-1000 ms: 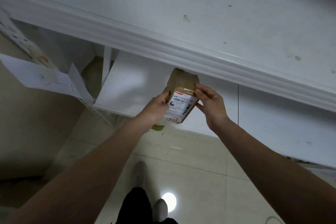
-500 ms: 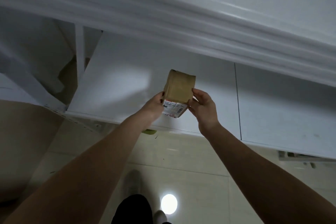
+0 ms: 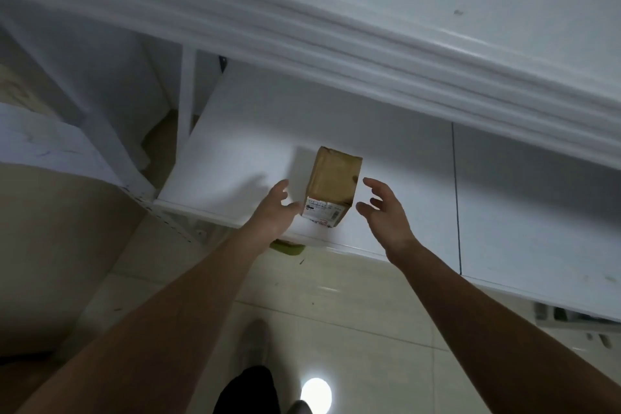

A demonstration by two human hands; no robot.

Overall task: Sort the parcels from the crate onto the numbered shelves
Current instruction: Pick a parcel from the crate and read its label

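A small brown cardboard parcel (image 3: 331, 180) with a white shipping label on its near face stands on the white shelf board (image 3: 242, 131), close to the front edge. My left hand (image 3: 274, 208) hovers just left of the parcel with fingers spread and relaxed, its fingertips near the label corner. To the right of the parcel my right hand (image 3: 383, 208) is held open, a small gap away from the box. Neither hand holds anything.
A thick moulded white ledge (image 3: 369, 44) overhangs the shelf from above. A second shelf panel (image 3: 537, 205) continues to the right past a dark seam. Upright white posts (image 3: 186, 91) stand at the left. Glossy beige floor tiles (image 3: 353, 312) and my shoe lie below.
Both hands held the parcel and carried it onto the shelf; now they have let go and drawn apart, and the parcel stands alone on the board.
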